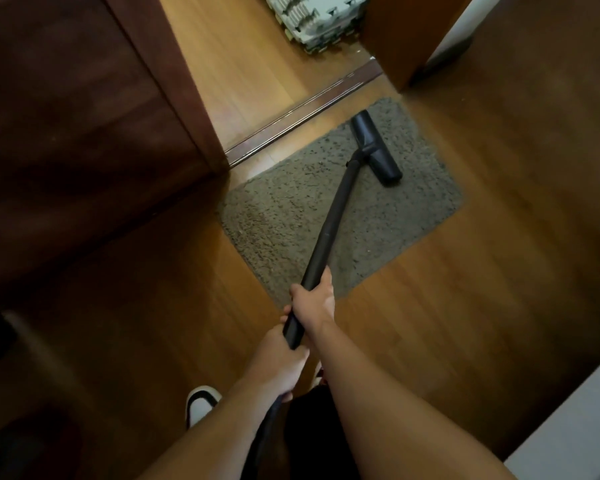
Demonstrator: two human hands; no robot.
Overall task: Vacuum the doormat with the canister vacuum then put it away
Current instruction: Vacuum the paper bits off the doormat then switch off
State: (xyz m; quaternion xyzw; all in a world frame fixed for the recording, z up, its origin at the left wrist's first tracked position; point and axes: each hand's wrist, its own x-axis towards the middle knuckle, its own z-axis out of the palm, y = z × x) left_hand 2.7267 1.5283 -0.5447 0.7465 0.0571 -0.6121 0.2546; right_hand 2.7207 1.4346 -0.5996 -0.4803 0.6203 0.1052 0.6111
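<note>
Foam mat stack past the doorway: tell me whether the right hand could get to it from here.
Probably not. The right hand grips the vacuum wand, and the foam mat stack lies beyond the doormat and the door track.

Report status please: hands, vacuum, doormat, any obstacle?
Left hand and right hand both shut on wand. Floor head flat on doormat, far end. Nothing in the way.
</note>
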